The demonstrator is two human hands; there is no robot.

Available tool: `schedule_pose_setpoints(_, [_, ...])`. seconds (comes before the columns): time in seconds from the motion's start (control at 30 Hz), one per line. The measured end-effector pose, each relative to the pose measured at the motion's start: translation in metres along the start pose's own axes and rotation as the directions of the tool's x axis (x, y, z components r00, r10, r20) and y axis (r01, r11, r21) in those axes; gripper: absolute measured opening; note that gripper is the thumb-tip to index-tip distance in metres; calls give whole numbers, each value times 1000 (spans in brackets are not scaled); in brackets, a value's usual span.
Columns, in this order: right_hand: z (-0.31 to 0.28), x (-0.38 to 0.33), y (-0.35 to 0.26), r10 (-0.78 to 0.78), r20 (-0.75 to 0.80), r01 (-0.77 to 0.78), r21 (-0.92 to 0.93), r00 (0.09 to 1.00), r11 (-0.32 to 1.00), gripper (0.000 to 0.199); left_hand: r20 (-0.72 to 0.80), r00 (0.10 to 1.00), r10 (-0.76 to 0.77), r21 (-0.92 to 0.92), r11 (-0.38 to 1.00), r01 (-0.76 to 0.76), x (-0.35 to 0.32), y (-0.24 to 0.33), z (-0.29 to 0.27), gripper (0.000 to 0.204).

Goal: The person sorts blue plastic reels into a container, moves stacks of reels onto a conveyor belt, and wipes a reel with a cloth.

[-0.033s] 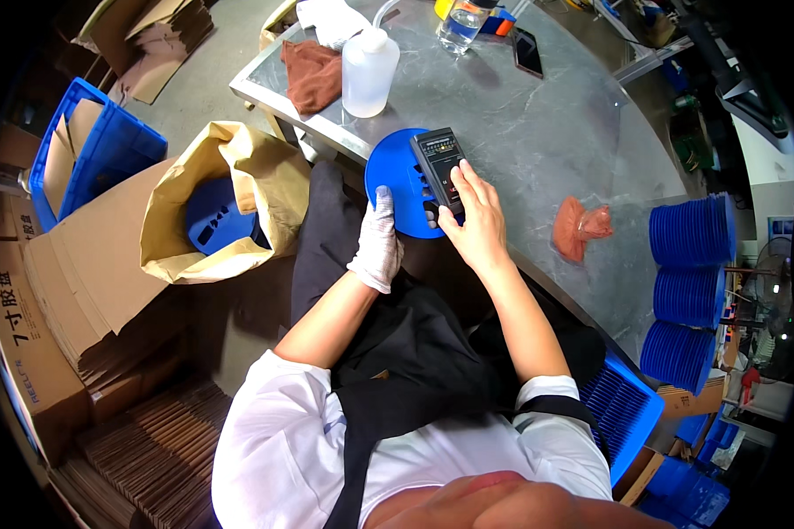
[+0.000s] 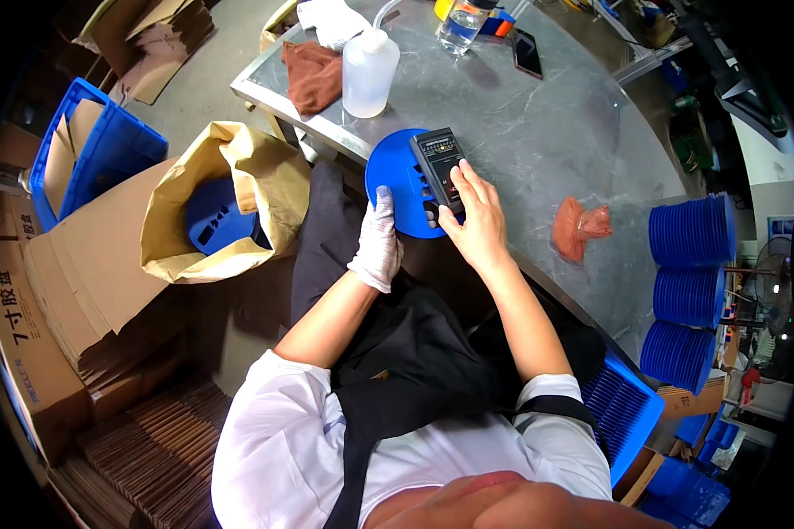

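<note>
Since the earlier frame the hands are showing no visible shift, and disc and meter are keeping their places. The gloved left hand (image 2: 377, 242) is holding the blue disc (image 2: 391, 167) at its near edge, thumb lying on top. The bare right hand (image 2: 479, 220) is holding the black handheld meter (image 2: 439, 159) against the disc's right part, fingers across its face, thumb at its lower end.

Left of the gloved fingers, a paper sack (image 2: 282, 181) is standing open, holding blue discs (image 2: 205, 196); farther left, a blue crate (image 2: 125, 145) is holding cardboard. Beyond the fingertips, a squeeze bottle (image 2: 369, 84) and a jar (image 2: 459, 33) are containing clear liquid.

The table's metal edge (image 2: 331, 137) is passing behind the disc. Grey tabletop (image 2: 512, 119) is stretching rightward from the right fingers, leaving room before a plastic-wrapped reddish bundle (image 2: 573, 227).
</note>
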State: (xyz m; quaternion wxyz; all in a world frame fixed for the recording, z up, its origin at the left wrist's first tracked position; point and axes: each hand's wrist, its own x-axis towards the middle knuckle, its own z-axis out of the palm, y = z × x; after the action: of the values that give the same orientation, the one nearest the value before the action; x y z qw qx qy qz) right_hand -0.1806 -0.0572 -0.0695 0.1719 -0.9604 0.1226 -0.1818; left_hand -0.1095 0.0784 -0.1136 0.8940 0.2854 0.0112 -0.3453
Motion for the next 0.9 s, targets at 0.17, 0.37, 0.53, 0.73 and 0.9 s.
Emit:
schedule_pose_setpoints(0.17, [-4,12,26,51,-171,-27,142,984,990,62,-12,1000,14,28,1000,-14,-1,-2,-7,51])
schedule_pose_setpoints(0.37, [3,58,73,297,-320,-123,467,900,876,59,-25,1000,-11,-89,996,9,-8,16,0,58])
schedule_pose_setpoints(0.53, [-35,-9,67,243,374,-359,927,895,-104,42,155,984,-87,-12,996,90,-7,7,3,58])
schedule_pose_setpoints(0.73, [-95,-116,56,275,343,-243,908,898,-341,51,295,901,-318,310,924,225,-27,-34,72,60])
schedule_pose_setpoints(0.9, [-144,-231,56,515,65,114,944,855,-310,55,565,628,-534,486,831,270,-52,-113,133,87])
